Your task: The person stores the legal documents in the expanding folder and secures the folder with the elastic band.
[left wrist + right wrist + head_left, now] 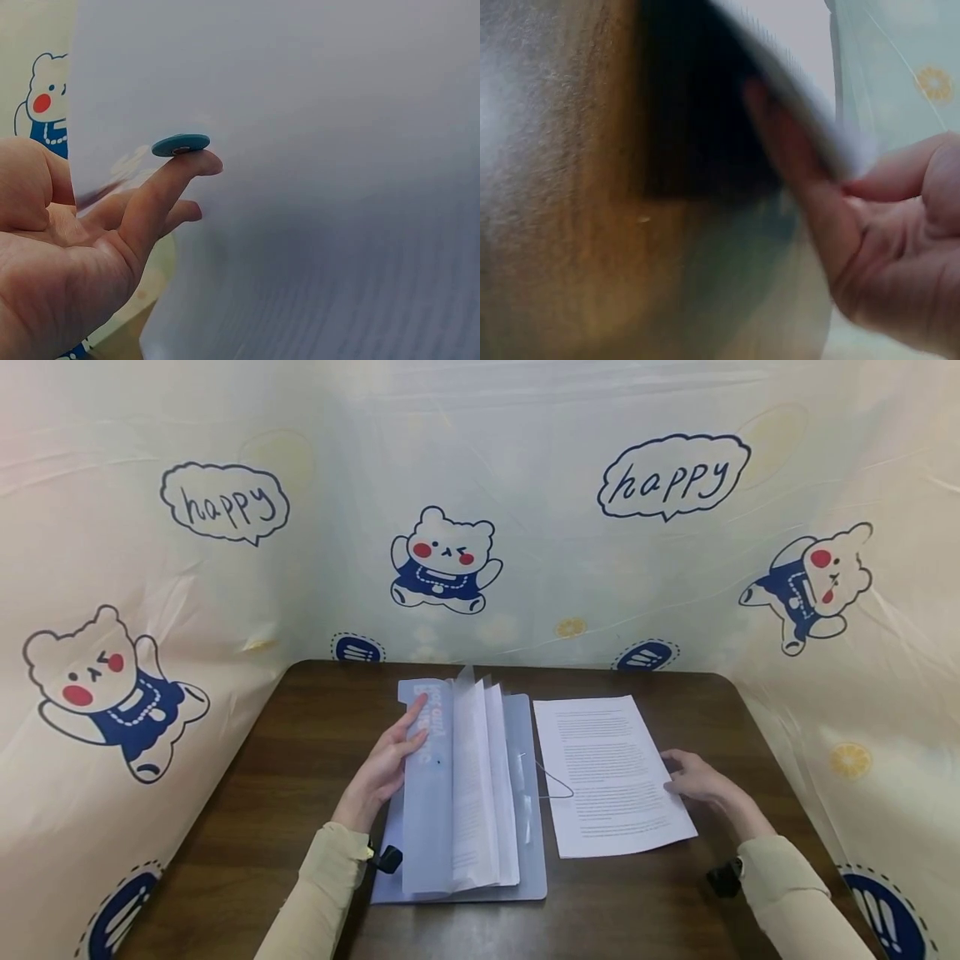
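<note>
A pale blue folder [426, 818] stands partly open on the table, with white printed pages [477, 810] fanned between its covers. At the left edge of its front cover, my left hand [381, 768] holds that flap between thumb and fingers. A round teal button [181, 144] shows by the fingertips in the left wrist view. To the right of the folder lies a stack of printed paper [611, 777]. My right hand [697, 777] pinches its right edge, thumb above and fingers beneath. In the right wrist view that edge [810, 112] is lifted off the table.
A thin string [558, 787] loops from the folder's right side over the left edge of the paper. The dark wooden table [300, 827] is bordered by a pale curtain [540, 568] printed with bears. A small black camera sits on each wrist.
</note>
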